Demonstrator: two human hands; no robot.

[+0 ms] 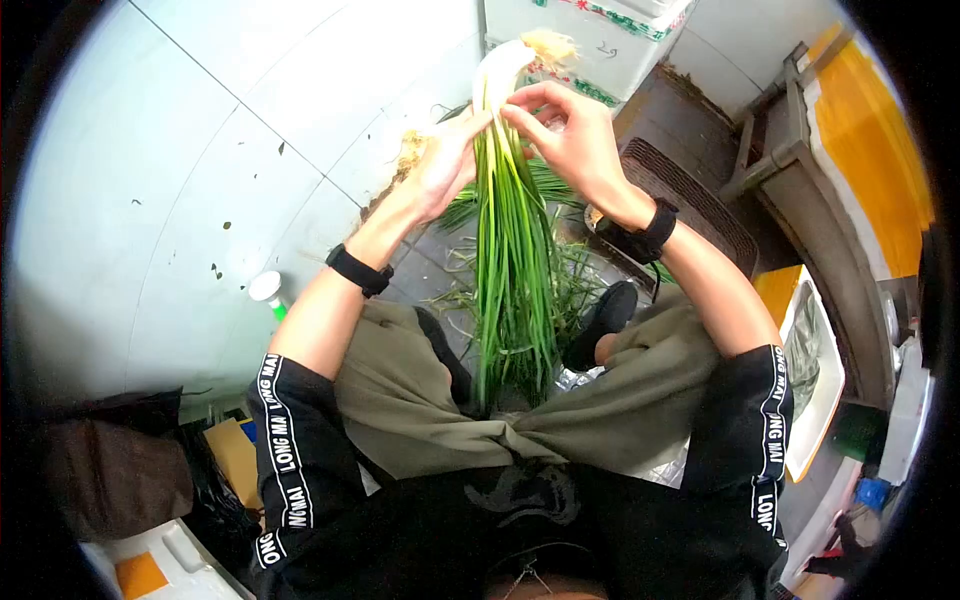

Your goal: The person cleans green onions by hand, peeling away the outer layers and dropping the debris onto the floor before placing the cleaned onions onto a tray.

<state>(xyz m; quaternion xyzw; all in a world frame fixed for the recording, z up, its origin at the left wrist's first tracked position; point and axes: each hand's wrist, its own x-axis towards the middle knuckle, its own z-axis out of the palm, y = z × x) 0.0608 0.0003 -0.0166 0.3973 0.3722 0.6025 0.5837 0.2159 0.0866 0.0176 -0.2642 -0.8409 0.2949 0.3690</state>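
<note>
A thick bunch of scallions (512,250) hangs in front of me, its white stems and pale roots at the top and its long green leaves reaching down between my knees. Wrapped around the bunch from the left, just below the white part, is my left hand (447,165). My right hand (575,135) pinches at the stems from the right side, thumb and index finger together. What exactly sits between those fingertips is too small to make out. Behind the bunch, more scallions (460,208) lie on the floor, with loose leaf scraps (575,265) near my right shoe.
White foam boxes (570,35) stand at the far wall. On the right are a brown woven mat (690,195), a wooden stand (845,190) and a foam box with a plastic bag (805,350). A white-topped green object (267,288) is by the tiled wall.
</note>
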